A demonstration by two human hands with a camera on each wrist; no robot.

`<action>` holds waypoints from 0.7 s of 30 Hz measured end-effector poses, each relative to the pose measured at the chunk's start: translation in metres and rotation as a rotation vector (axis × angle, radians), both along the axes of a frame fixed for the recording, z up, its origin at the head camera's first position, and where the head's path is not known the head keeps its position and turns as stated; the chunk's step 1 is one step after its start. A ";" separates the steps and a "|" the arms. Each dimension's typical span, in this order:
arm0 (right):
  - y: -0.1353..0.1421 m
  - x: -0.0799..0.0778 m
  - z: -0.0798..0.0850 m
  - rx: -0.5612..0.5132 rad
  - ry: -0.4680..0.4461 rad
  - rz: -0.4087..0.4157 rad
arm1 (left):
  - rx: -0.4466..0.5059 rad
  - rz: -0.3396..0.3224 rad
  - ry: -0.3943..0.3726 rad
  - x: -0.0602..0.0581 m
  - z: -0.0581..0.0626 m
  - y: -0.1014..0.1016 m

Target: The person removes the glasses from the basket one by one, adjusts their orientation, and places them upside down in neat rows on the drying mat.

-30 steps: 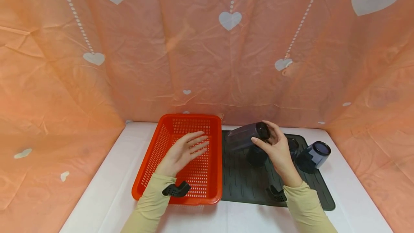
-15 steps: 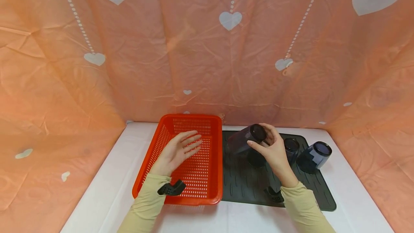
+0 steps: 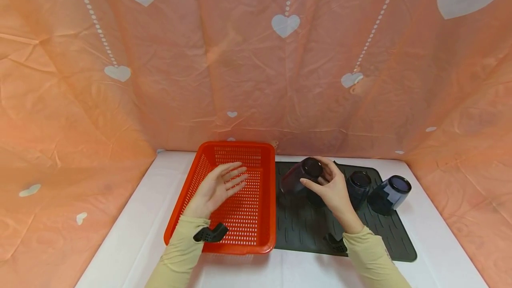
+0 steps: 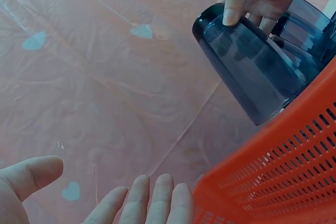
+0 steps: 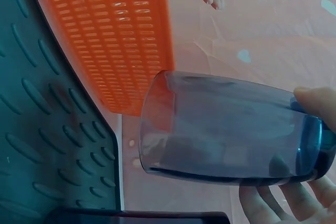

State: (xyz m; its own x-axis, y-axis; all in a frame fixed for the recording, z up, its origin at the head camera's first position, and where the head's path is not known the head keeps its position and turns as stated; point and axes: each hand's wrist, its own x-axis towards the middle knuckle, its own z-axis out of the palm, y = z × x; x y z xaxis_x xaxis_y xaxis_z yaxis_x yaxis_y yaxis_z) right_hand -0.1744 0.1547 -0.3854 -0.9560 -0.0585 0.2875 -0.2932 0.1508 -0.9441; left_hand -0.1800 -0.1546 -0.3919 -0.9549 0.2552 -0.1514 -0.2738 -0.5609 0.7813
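Note:
In the head view my right hand [image 3: 335, 190] grips a dark tinted drinking glass [image 3: 295, 178] near its thick base. The glass is tilted, base up towards the hand and rim down to the left, over the black mat [image 3: 296, 230]. The right wrist view shows the glass [image 5: 226, 129] see-through, with nothing in it. My left hand [image 3: 218, 189] hovers over the red basket [image 3: 269, 234], fingers extended and holding nothing. Two more glasses stand base up on the mat, a middle glass [image 3: 358, 186] and a right glass [image 3: 389, 195]. Another glass is mostly hidden behind my right hand.
The perforated basket stands left of the mat, close against its edge. Both lie on a white table [image 3: 132, 234]. An orange curtain [image 3: 240, 79] with white hearts hangs behind and along the sides.
My right hand has moved left and slightly down with the glass, which has tipped to a steeper angle. The middle glass shows more fully. My left hand has drawn back a little to the left.

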 end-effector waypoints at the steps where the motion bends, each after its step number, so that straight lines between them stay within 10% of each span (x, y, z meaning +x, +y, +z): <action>1: -0.001 0.000 -0.001 0.004 0.004 -0.002 | 0.004 0.003 -0.001 0.000 0.000 -0.001; 21: -0.002 -0.018 -0.039 0.097 0.045 -0.032 | -0.020 0.046 -0.026 0.001 -0.003 -0.020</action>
State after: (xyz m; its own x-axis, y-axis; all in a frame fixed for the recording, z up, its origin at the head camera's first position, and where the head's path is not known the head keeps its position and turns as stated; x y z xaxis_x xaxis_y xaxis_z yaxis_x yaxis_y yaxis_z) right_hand -0.1926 0.1526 -0.4241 -0.9442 -0.0582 0.3243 -0.3282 0.2509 -0.9107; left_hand -0.1795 -0.1746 -0.3951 -0.9614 0.2076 -0.1808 -0.2682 -0.5579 0.7854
